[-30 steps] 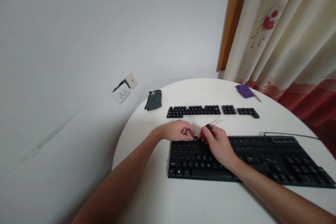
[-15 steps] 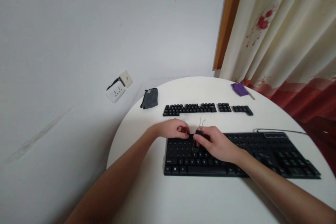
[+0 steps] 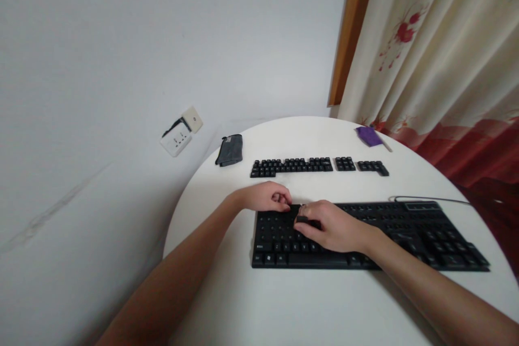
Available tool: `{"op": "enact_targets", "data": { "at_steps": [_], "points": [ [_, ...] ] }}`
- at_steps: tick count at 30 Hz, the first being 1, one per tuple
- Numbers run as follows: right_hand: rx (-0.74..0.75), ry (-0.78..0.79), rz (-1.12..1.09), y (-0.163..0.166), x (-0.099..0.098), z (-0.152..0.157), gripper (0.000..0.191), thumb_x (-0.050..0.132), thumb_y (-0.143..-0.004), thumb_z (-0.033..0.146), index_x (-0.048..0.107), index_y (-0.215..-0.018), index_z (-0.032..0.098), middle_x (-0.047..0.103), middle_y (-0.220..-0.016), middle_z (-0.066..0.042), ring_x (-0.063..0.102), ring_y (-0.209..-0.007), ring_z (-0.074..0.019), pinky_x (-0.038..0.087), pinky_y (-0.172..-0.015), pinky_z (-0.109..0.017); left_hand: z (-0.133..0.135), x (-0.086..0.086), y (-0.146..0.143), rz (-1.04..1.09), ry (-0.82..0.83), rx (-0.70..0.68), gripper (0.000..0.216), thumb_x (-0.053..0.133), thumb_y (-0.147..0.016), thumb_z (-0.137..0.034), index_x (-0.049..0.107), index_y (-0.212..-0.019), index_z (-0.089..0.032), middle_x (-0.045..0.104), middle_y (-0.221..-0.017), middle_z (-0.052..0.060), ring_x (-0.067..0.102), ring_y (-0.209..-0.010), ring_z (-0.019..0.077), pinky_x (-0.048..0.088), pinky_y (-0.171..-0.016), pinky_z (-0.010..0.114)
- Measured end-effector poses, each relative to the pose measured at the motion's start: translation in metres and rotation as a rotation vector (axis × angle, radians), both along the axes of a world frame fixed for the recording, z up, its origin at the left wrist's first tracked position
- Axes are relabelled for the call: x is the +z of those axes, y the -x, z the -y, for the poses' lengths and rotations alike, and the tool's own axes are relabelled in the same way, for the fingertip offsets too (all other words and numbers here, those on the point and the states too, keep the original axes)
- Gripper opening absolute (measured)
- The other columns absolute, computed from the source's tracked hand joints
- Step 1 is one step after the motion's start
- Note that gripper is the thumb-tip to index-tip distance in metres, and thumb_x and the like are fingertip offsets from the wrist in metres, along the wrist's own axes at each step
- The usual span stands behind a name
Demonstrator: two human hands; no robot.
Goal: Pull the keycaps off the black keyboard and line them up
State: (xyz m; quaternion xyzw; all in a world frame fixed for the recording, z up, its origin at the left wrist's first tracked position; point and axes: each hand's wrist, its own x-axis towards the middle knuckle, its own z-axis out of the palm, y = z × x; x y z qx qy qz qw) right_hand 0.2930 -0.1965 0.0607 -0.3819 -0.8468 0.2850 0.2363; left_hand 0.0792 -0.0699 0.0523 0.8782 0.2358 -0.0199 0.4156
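Note:
A black keyboard [image 3: 320, 260] lies on the table, several keycaps gone from its upper left part. My left hand [image 3: 265, 196] is curled over the back left edge of the keyboard, thumb and fingertips closed against it. Over the bare key positions, my right hand [image 3: 330, 227] pinches the black handle of a wire keycap puller [image 3: 307, 221]. Most of the puller's wire is hidden by the fingers. Behind the keyboard, removed keycaps [image 3: 302, 166] stand in rows, with smaller groups of keycaps [image 3: 345, 164] to their right.
A dark grey folded pouch [image 3: 230, 150] lies at the back left of the round white table [image 3: 227, 292]. At the back right are a purple cloth-like item [image 3: 368, 136] and a thin pale stick. The keyboard's cable [image 3: 430, 198] runs off to the right. Wall and curtain stand behind.
My right hand has turned the keycap puller, so its wire ends no longer point up and away, and has moved slightly toward my left hand. My left hand stays put.

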Motion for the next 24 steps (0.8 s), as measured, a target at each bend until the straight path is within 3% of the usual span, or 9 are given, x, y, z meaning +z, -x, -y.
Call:
{"op": "enact_targets", "data": {
  "at_steps": [10,18,21,24],
  "points": [
    [-0.093,0.156,-0.089,0.004,-0.009,-0.003,0.032,0.049,-0.098,0.033,0.063,-0.073,0.017,0.063,-0.066,0.0,0.056,-0.062,-0.014,0.039,-0.061,-0.025,0.002,0.004,-0.001,0.004,-0.036,-0.023,0.025,0.065,-0.085,-0.036,0.069,-0.099,-0.015,0.06,-0.078,0.001,0.053,-0.069,0.0118,0.04,-0.062,0.022],
    [-0.166,0.337,-0.317,0.003,-0.022,-0.012,0.036,0.048,-0.098,0.037,0.065,-0.076,0.015,0.066,-0.065,-0.003,0.06,-0.06,-0.0143,0.045,-0.06,-0.025,0.003,0.008,-0.001,-0.026,-0.077,-0.032,0.028,0.065,-0.085,-0.037,0.069,-0.103,-0.016,0.063,-0.081,0.002,0.055,-0.072,0.0133,0.041,-0.064,0.023],
    [-0.227,0.303,-0.411,0.003,-0.024,-0.015,0.037,0.048,-0.098,0.04,0.065,-0.076,0.015,0.066,-0.066,-0.003,0.059,-0.06,-0.0142,0.045,-0.059,-0.025,0.006,0.011,-0.004,0.066,-0.122,-0.002,0.024,0.062,-0.089,-0.036,0.069,-0.1,-0.016,0.065,-0.087,0.004,0.057,-0.077,0.014,0.043,-0.069,0.024],
    [-0.403,0.146,-0.46,0.003,-0.023,-0.019,0.039,0.048,-0.097,0.042,0.065,-0.074,0.016,0.066,-0.069,-0.003,0.059,-0.064,-0.0154,0.045,-0.062,-0.026,0.012,0.014,-0.011,0.261,-0.156,0.119,0.025,0.052,-0.095,-0.035,0.068,-0.101,-0.016,0.066,-0.097,0.006,0.059,-0.088,0.0156,0.046,-0.079,0.027]
  ]
}}
